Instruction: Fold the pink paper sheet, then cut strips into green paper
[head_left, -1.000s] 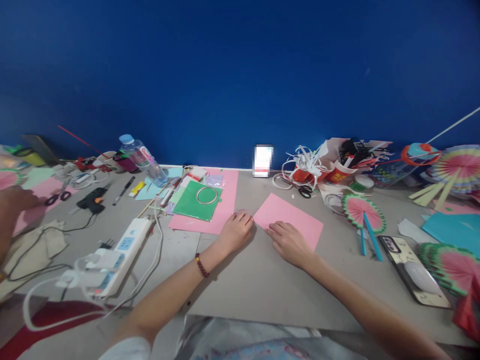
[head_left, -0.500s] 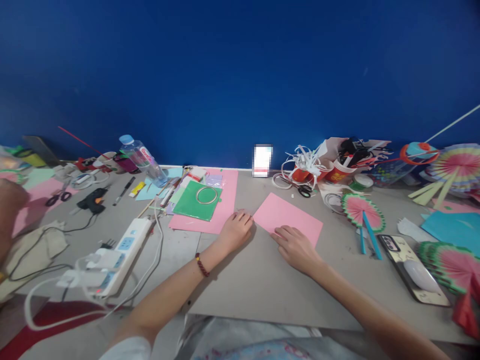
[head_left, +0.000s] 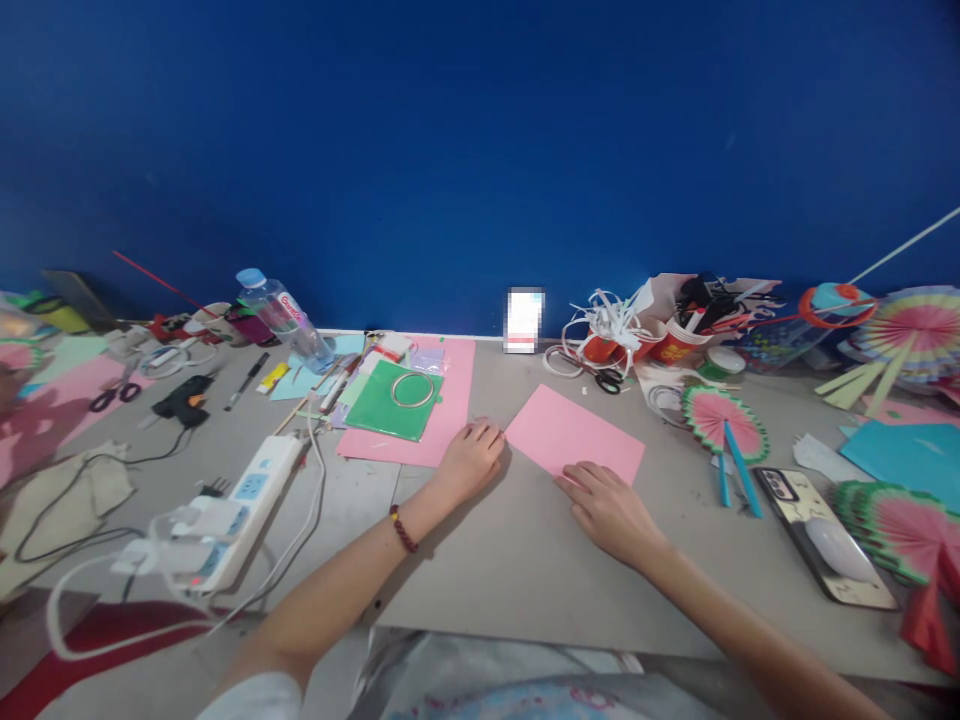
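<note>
A sheet of pink paper [head_left: 574, 432] lies at an angle on the grey table. At its left corner rests my left hand [head_left: 474, 458], fingers bent and closed together, pinning that corner. My right hand [head_left: 611, 508] lies palm down across the paper's near edge, its fingers stretched out and slightly apart on the edge. To the left of my left hand, a green packet [head_left: 386, 402] with a silver ring [head_left: 394, 396] on it sits on a larger pink sheet [head_left: 457, 400].
On the left are a white power strip [head_left: 262, 500], a glue gun [head_left: 184, 402], scissors [head_left: 112, 397] and a leaning bottle [head_left: 289, 322]. To the right are a paper fan [head_left: 716, 415], a phone [head_left: 795, 500] under a mouse [head_left: 838, 548], and red cups [head_left: 679, 345] of tools.
My right hand has slid a little to the right along the paper's near edge. My left hand keeps its place. Another person's arm at the far left has mostly left the view.
</note>
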